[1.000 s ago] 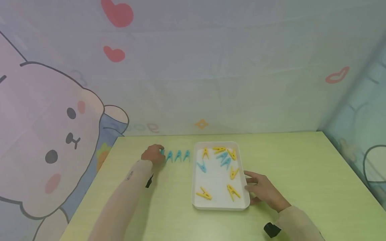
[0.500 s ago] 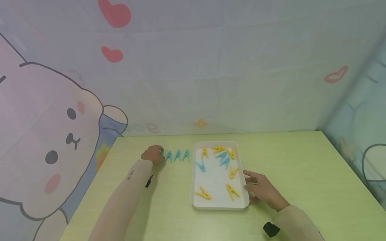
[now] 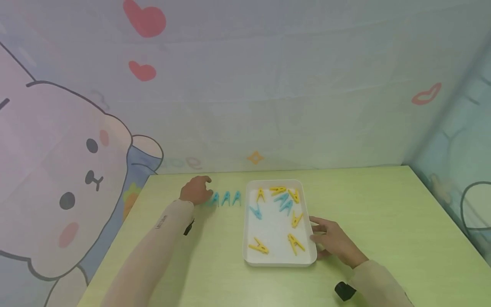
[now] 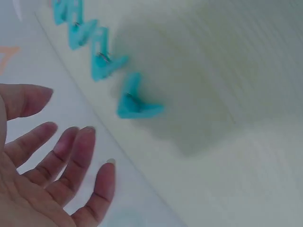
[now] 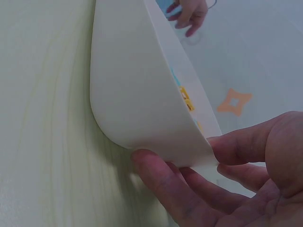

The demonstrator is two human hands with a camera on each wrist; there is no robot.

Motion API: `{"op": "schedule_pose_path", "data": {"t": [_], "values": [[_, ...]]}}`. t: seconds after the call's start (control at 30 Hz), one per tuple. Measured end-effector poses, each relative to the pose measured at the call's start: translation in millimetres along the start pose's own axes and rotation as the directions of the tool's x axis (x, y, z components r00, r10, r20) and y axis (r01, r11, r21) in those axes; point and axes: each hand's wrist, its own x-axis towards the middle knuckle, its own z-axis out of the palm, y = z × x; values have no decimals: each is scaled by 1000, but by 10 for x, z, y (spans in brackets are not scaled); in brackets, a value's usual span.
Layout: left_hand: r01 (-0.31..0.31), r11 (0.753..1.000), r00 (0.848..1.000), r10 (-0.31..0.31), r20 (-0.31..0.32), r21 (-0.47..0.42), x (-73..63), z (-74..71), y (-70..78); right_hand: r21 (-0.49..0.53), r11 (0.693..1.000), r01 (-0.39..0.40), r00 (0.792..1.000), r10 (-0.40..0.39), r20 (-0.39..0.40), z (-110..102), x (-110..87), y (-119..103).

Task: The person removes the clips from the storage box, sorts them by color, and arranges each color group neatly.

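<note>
My left hand (image 3: 195,190) hovers over the left end of a row of blue clothespins (image 3: 226,197), fingers parted and holding nothing. In the left wrist view, the nearest clothespin (image 4: 128,109) sits apart from the fingertips. The row runs along the back of the table. To its right lies a shallow white tray (image 3: 278,263), with yellow clothespins (image 3: 295,244) and a few blue clothespins (image 3: 257,212) scattered inside. My right hand (image 3: 337,243) holds the tray's right side. Its thumb is at the rim, its fingers against the outer wall, as the right wrist view shows.
The pale green table (image 3: 215,273) ends at a cloth backdrop (image 3: 307,106) printed with hearts and a large cartoon animal. A similar cloth (image 3: 472,140) hangs along the right side.
My left hand has let go of the blue clothespin at the row's left end and lifted slightly, fingers spreading. My right hand and the tray have stayed in place.
</note>
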Motion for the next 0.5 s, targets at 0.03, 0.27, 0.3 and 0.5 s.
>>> {"op": "schedule_pose_path", "data": {"t": [0.03, 0.27, 0.3, 0.5], "values": [[-45, 999, 999, 45, -15, -13, -10, -18, 73, -1, 1000, 0, 1000, 0, -1, -2, 0, -1], [-395, 918, 916, 392, -85, -23, -29, 62, 527, -12, 1000, -2, 1000, 2, -5, -9, 5, 9], [-431, 902, 899, 429, -84, -12, -32, 85, 585, -11, 1000, -2, 1000, 2, -4, -7, 3, 6], [-582, 809, 810, 586, -32, 83, -92, 160, 908, 0, 1000, -1, 1000, 1, 0, 5, -7, -9]]}}
